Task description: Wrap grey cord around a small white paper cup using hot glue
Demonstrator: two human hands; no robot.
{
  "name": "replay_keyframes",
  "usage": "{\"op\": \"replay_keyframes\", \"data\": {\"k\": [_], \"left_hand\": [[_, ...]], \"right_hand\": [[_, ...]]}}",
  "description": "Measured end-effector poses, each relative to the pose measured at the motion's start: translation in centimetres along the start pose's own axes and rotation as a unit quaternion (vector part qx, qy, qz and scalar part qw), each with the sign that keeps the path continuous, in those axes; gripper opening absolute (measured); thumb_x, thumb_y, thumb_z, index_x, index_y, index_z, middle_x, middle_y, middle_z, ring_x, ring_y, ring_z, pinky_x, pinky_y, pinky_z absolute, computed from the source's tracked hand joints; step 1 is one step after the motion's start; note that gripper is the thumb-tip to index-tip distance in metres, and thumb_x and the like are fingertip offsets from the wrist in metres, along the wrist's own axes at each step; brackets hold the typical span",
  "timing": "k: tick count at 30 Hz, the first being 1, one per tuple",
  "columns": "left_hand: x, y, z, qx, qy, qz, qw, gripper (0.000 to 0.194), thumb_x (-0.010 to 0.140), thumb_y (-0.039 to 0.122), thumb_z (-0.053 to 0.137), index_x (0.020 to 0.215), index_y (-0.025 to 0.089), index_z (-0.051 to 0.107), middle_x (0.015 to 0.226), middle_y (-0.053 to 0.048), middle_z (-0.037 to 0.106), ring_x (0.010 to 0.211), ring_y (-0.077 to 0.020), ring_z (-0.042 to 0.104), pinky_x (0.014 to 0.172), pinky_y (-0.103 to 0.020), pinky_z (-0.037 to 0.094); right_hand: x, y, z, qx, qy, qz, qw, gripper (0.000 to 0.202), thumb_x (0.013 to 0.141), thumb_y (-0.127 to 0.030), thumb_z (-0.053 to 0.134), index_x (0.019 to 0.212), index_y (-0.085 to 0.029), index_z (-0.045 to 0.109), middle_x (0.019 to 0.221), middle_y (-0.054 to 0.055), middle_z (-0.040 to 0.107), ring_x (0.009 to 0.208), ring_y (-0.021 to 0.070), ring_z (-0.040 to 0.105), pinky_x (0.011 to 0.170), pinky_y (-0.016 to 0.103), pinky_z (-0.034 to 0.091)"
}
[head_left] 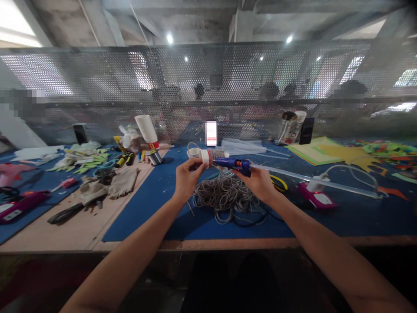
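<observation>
The cord-wrapped paper cup [205, 159] is up off the blue mat [140, 208], its long axis running roughly left to right. The left hand [188, 177] is nearer, its fingertips pinching the white end. From the right, the hot glue gun [231, 163] points its nozzle at the cup — whether they touch, I can't tell. The right hand [259, 183] has its fingers curled around the grip. Nearby sit a heap of grey cord [224, 195] and a red-marked stack of paper cups [146, 130] — no lettering or brand legible.

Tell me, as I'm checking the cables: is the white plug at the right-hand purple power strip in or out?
In: the white plug sits on the purple power strip, with a white cable leading away.
</observation>
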State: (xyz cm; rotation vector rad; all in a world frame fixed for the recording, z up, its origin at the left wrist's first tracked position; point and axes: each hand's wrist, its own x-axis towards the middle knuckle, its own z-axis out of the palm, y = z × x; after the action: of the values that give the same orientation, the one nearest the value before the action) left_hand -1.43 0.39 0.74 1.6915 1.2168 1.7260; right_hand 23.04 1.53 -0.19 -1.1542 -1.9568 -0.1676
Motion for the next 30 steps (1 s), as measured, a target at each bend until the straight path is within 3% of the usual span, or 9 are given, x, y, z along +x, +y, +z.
{"op": "replay_keyframes", "data": {"k": [30], "left_hand": [[0.09,0.51,0.12,-0.039,0.019,-0.009,0.999,0.022,0.076,0.034,0.074,0.087,0.015,0.075,0.081,-0.004,0.074,0.074,-0.0170,0.065,0.075,-0.029,0.050]], "right_hand": [[-0.23,0.28,-0.02,-0.002,-0.024,-0.022,0.999,0.038,0.092,-0.059,0.052,0.097,-0.023,0.063,0.073,0.003,0.067,0.070,0.0236,0.066,0.060,0.028,0.037]]}}
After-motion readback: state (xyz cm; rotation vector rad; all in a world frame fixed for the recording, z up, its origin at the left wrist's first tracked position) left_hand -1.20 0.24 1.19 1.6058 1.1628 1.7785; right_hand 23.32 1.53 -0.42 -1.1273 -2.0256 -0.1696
